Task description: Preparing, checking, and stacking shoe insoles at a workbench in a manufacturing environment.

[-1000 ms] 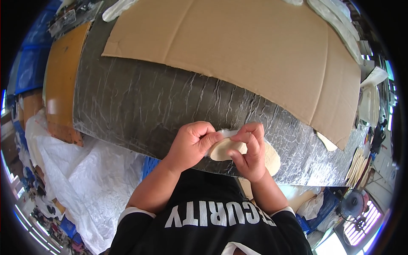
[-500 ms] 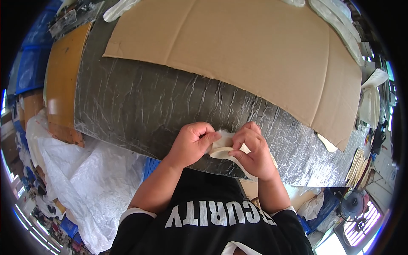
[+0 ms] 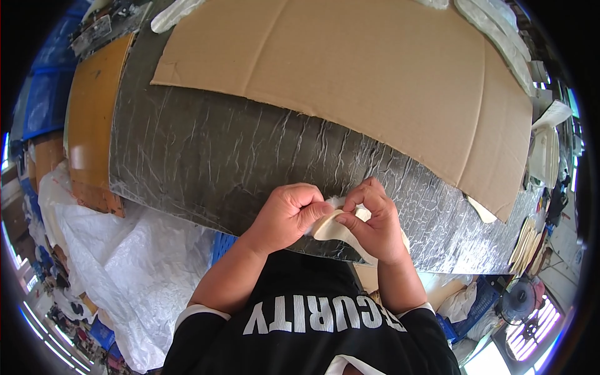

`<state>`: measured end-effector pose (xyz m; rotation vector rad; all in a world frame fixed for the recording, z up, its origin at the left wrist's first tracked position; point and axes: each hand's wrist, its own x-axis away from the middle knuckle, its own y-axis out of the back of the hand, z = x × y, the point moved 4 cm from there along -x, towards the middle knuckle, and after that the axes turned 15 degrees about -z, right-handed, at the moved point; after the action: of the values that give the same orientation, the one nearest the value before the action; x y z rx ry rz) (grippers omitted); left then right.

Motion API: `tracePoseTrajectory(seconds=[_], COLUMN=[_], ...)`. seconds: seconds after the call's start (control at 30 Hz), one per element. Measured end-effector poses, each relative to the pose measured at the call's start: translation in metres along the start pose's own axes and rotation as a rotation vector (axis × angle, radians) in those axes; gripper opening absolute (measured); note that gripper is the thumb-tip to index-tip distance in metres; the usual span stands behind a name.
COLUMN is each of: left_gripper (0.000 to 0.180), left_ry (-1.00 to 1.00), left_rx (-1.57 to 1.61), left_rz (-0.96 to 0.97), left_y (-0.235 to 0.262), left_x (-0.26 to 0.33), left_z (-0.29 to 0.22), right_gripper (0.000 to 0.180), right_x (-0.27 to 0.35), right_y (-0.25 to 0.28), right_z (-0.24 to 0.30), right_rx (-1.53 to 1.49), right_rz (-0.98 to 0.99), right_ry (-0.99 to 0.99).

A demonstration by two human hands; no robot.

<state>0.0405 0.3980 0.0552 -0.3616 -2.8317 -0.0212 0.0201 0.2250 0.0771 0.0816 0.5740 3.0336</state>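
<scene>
Between my two hands, over the near edge of the dark table [image 3: 200,144], is a cream, flexible, curved strip [image 3: 337,232]. Its kind does not show clearly. My left hand [image 3: 289,215] pinches the strip's left end between thumb and fingers. Bent fingers of my right hand [image 3: 379,225] grip the strip farther along, thumb on top, and its tail passes beneath that palm. A whitish, fuzzy-edged piece [image 3: 335,202] shows between the fingertips; whether it belongs to the strip I cannot tell.
A large brown cardboard sheet [image 3: 369,75] covers the table's far side. White wrapped bundles [image 3: 494,34] lie along its far rim. At left are an orange-brown board [image 3: 97,125] and a white plastic sheet [image 3: 137,275]. Thin cream strips [image 3: 526,247] and a fan [image 3: 520,299] are at right.
My hands have drawn closer together, the left shifting slightly right. The strip's left end now stands more upright between the fingertips, and less of the whitish piece shows.
</scene>
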Motion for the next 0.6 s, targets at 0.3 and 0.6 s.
tracePoseTrajectory(seconds=[0.3,0.6], left_gripper=[0.026,0.031], left_ry=[-0.139,-0.344], left_rx=[-0.106,-0.165], left_rz=[0.001,0.01], left_y=[0.004,0.022], left_x=[0.007,0.026], left_z=[-0.011,-0.003], right_gripper=[0.031,0.06], right_x=[0.012,0.015], right_y=[-0.002,0.016], right_z=[0.003,0.004], right_rx=[0.104,0.143], right_rz=[-0.119,-0.207], right_ry=[0.118,0.167])
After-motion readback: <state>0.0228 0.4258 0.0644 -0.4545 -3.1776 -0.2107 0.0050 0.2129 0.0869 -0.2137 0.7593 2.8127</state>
